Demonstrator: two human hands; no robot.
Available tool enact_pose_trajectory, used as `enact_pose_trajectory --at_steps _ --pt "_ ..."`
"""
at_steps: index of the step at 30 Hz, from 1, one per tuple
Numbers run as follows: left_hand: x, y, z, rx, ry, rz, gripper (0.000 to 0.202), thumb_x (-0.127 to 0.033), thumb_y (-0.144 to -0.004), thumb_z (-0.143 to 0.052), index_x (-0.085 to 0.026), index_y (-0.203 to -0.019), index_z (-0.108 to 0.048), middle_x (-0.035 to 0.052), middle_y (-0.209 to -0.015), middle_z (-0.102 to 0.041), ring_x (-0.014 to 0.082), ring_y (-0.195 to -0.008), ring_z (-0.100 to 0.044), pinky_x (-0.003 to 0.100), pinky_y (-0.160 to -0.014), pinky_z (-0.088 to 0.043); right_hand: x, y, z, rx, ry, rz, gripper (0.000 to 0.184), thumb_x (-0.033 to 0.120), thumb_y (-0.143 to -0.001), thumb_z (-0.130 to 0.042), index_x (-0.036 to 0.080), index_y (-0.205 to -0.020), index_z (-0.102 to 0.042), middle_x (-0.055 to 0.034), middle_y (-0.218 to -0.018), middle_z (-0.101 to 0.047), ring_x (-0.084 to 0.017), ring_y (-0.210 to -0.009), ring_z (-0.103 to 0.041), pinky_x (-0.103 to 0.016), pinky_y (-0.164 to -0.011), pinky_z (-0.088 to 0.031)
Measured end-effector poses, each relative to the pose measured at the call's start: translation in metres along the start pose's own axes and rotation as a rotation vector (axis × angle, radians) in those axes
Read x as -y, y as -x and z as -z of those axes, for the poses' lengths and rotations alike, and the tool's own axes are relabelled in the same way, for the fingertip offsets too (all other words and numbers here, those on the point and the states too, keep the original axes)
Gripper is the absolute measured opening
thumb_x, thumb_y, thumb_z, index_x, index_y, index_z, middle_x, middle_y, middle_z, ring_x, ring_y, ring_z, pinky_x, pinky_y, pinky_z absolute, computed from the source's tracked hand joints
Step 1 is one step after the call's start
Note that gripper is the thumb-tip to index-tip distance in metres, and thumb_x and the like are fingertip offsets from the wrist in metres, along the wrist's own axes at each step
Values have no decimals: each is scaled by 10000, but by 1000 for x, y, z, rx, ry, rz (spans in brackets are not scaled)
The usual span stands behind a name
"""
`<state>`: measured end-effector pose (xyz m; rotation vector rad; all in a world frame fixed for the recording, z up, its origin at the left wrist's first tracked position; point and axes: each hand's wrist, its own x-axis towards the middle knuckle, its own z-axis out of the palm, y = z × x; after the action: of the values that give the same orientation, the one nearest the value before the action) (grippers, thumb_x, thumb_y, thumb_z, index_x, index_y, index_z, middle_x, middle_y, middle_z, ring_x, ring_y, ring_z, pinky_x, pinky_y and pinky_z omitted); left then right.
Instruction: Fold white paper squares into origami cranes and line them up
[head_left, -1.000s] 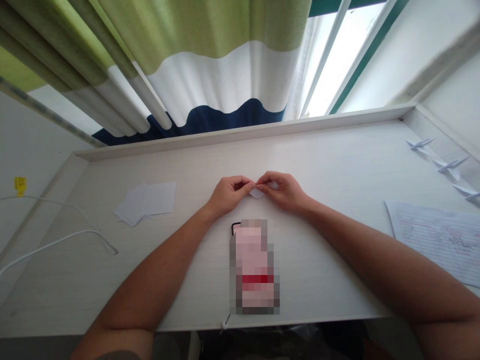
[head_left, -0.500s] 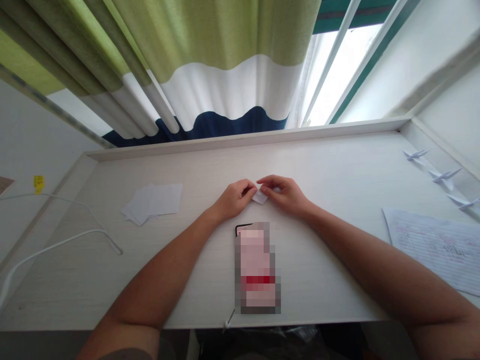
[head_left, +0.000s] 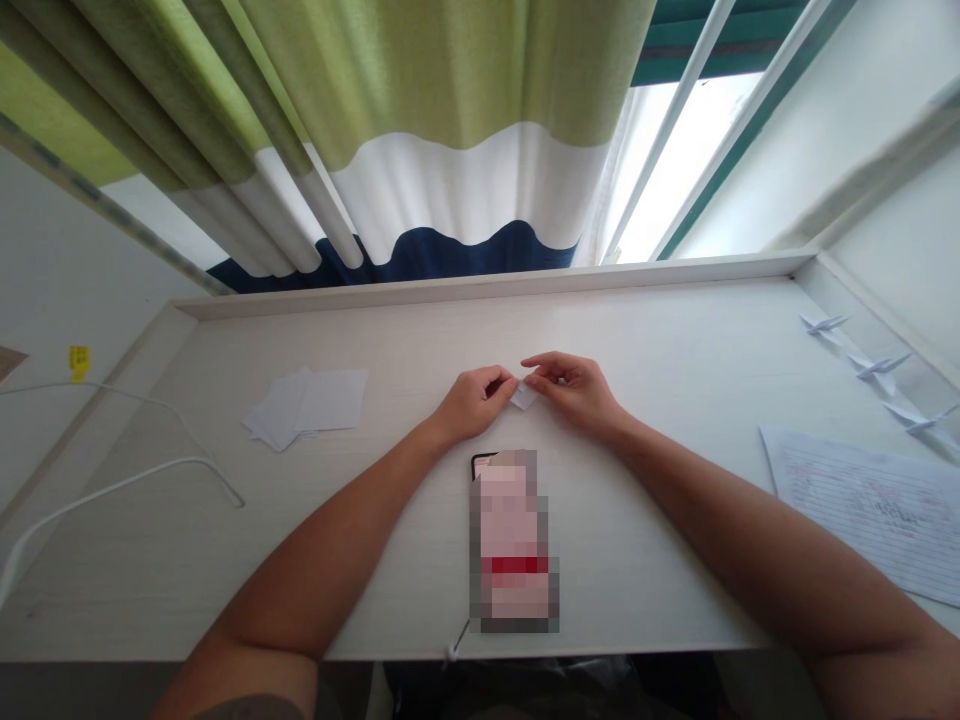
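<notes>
Head view: small folded paper (head_left: 524, 399)
Left hand (head_left: 478, 402): grip pinching paper
Right hand (head_left: 576, 391): grip parted, thumb touching

Sm. paper (head_left: 524, 397) partly hidden by L hand (head_left: 480, 402) & R hand (head_left: 574, 390); folds too tiny to tell. Phone screen (head_left: 512, 530) pixelated, unreadable. Lined sheet (head_left: 862, 505) cut off @ pic's R edge, writing illeg.
</notes>
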<state>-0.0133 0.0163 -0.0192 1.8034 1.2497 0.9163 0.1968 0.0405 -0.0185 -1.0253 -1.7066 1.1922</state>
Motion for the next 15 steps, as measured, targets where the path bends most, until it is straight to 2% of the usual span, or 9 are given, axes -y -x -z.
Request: enact_pose_trajectory --at_steps 4,7,9,12,15 --pt "-1 -1 2 4 54 25 304 -424 -960 -607 -187 -784 -680 6 -694 -658 151 -649 -543 291 -648 -422 -1 1 -1 29 0 -2 340 440 -902 -706 199 -1125 -792 -26 -800 -750 -155 -647 -586 -322 -618 -460" --pt "-1 -2 2 -13 140 55 313 -452 -953 -623 -185 -802 -685 24 -736 -694 165 -696 -609 301 -703 -477 -1 2 -1 50 99 47 271 382 -897 -694 212 -1075 -808 -41 -864 -768 -182 -736 -651 -351 -711 -521" --pt "0 -2 3 -14 185 62 313 -460 -948 -636 -184 -808 -683 26 -743 -698 165 -706 -623 298 -707 -490 0 3 -1 49 157 46 259 357 -886 -711 213 -1078 -807 -22 -804 -745 -178 -707 -645 -357 -725 -531" --pt "0 -1 3 -6 220 52 275 -452 -915 -688 -180 -872 -695 10 -748 -682 149 -685 -601 280 -670 -469 1 3 -2 35 152 17 268 403 -905 -710 210 -1067 -801 -24 -777 -747 -186 -698 -652 -363 -721 -532" --pt "1 -1 4 17 261 68 251 -421 -874 -733 -177 -921 -701 6 -764 -685 147 -691 -602 276 -667 -459 2 1 -2 36 97 -3 291 462 -924 -691 208 -1025 -791 -53 -856 -781 -197 -750 -671 -359 -728 -527"
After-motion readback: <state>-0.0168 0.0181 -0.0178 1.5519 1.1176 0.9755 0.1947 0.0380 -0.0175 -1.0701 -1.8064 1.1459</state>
